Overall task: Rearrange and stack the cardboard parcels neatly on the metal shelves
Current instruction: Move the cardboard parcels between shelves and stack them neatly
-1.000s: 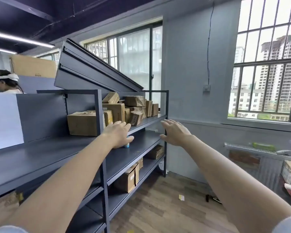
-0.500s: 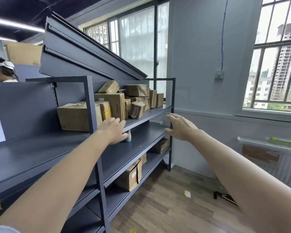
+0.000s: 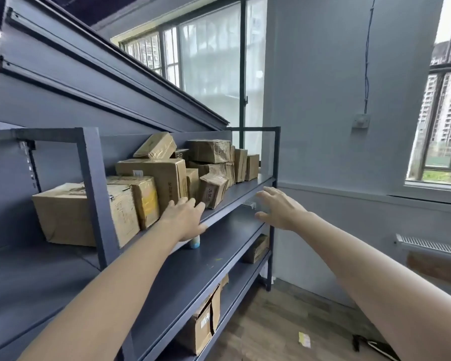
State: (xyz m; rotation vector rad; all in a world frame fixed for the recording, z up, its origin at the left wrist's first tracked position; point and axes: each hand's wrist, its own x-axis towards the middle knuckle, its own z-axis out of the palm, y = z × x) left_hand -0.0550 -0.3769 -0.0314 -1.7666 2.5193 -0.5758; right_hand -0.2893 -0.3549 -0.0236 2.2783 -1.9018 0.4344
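Note:
Several cardboard parcels lie jumbled on the top level of the grey metal shelf [image 3: 245,190]. A big box [image 3: 63,217] sits at the left, a tall box [image 3: 156,175] behind it, a small tilted box [image 3: 212,192] near the front edge, and a taped box [image 3: 210,151] on top at the back. My left hand [image 3: 184,218] reaches with straight fingers to the shelf's front edge, just short of the tilted box, holding nothing. My right hand [image 3: 279,208] hovers open in front of the shelf's right end, touching nothing.
A small white and blue bottle [image 3: 194,242] stands on the second level under my left hand. More boxes [image 3: 202,327] sit on the lower levels. Grey panels [image 3: 89,82] lean above the shelf. A paper scrap [image 3: 304,339] and a dark strap lie on the wood floor.
Both hands have risen from the second level to the top shelf's edge. The view has moved closer to the shelf and turned right; the person at the far left is out of view.

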